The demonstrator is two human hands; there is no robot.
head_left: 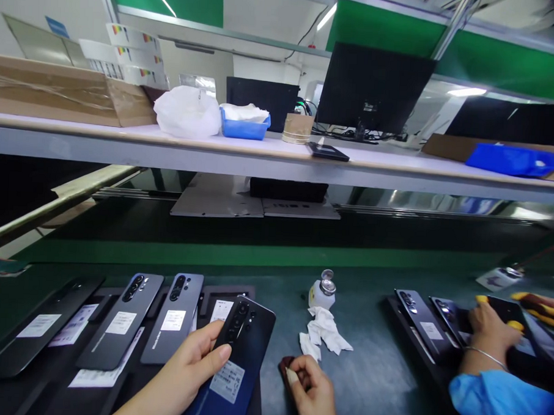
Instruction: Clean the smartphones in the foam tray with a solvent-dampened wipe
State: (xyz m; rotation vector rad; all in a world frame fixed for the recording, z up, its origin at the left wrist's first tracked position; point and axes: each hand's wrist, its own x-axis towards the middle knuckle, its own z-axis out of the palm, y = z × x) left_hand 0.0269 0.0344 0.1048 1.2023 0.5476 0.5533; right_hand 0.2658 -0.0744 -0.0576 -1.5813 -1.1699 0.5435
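My left hand (196, 369) is closed around a dark blue smartphone (241, 346), back side up, with camera rings and a silver label. Low over the bench, my right hand (312, 389) has its fingers curled together. A pale pointed tip (291, 376) shows at those fingers; whether it is a held piece or a finger cover I cannot tell. Beside it lies a small dark reddish-brown object (285, 366), partly hidden by the hand. Crumpled white tissues (326, 331) lie just beyond, below a white dispenser bottle (322, 294) with its lid up.
To the left, grey phones (173, 319) and a black phone (42, 326) rest on black trays. At right, a co-worker's hands (487, 327) with yellow finger covers work by more phones (421, 324). A shelf (260, 161) bearing boxes and monitors (374, 89) spans the back.
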